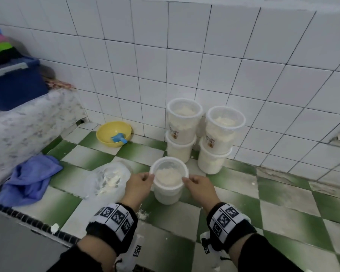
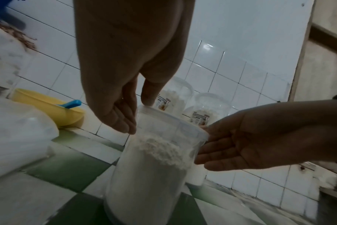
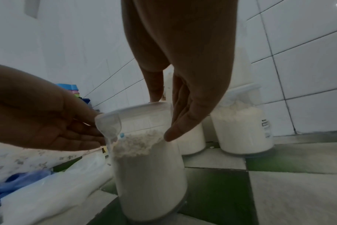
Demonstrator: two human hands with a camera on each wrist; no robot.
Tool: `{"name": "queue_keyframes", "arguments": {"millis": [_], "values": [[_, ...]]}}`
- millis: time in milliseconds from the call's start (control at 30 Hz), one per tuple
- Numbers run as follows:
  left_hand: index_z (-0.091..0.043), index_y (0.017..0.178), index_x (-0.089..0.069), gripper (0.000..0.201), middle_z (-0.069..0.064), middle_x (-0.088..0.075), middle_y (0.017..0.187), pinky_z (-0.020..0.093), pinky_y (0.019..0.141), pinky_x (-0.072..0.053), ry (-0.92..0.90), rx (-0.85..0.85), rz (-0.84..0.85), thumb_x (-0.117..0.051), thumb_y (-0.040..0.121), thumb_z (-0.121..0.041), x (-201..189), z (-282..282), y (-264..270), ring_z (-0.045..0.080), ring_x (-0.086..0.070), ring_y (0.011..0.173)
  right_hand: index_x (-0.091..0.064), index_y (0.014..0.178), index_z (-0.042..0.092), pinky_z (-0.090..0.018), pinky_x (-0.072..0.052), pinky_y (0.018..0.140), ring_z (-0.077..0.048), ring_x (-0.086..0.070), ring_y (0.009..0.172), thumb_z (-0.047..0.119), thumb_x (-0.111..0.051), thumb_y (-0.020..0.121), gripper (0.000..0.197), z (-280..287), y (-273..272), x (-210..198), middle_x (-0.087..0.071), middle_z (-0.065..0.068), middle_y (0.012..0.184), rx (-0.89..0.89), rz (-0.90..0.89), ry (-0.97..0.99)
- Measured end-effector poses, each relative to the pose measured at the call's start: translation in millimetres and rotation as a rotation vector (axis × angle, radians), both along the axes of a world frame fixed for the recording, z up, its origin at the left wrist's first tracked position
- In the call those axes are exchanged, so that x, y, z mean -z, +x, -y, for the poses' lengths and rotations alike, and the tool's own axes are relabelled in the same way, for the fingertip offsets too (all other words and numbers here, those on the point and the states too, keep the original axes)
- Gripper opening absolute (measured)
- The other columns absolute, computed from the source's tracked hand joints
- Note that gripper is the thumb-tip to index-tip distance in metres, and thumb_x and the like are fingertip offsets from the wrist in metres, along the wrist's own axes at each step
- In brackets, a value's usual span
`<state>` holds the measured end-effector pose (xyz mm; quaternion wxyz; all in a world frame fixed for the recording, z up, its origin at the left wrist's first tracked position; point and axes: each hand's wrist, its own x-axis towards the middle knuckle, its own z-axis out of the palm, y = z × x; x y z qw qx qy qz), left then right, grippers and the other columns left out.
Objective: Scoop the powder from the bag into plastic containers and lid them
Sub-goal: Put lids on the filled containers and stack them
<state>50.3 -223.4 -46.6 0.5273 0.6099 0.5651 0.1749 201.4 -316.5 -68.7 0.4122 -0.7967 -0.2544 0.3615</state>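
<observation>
Powder fills most of the plastic container standing on the green-and-white checked floor, its clear lid on top. Left hand sits at the lid's 9 o'clock, right hand at its 3 o'clock. Each grip is loose: fingers nearly straight against the container wall, thumb resting on the lid rim, nothing clenched. At 12 o'clock from the container, against the white tiled wall, stand 2 stacks of 2 lidded containers, all holding powder. At 9 o'clock, just beside the left hand, lies the crumpled plastic bag with powder inside. Farther off at 10 o'clock sits a yellow bowl holding a blue scoop. A blue cloth lies well apart at 9 o'clock.
</observation>
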Motion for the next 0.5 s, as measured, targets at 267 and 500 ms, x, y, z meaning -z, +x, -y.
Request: {"name": "queue_keyframes", "arguments": {"millis": [267, 500], "values": [[-0.018, 0.1, -0.065, 0.019, -0.002, -0.065, 0.094, 0.026, 0.078, -0.04, 0.068, 0.129, 0.041, -0.05, 0.098, -0.029, -5.0, 24.0, 37.9, 0.013, -0.056, 0.086, -0.072, 0.076, 0.008, -0.042, -0.057, 0.077, -0.021, -0.068, 0.072, 0.033, -0.063, 0.087, 0.029, 46.9, 24.3, -2.2, -0.071, -0.007, 0.072, 0.251, 0.044, 0.077], [-0.02, 0.096, -0.065, 0.031, 0.002, -0.064, 0.106, 0.031, 0.085, -0.042, -0.101, 0.342, 0.153, -0.041, 0.1, -0.039, -3.4, 70.2, 134.1, 0.018, -0.057, 0.1, -0.068, 0.057, 0.01, -0.046, -0.058, 0.072, -0.025, -0.069, 0.065, 0.033, -0.064, 0.085, 0.036, 109.4, 99.3, -14.6, -0.07, -0.005, 0.059, 0.521, 0.152, 0.073]]}}
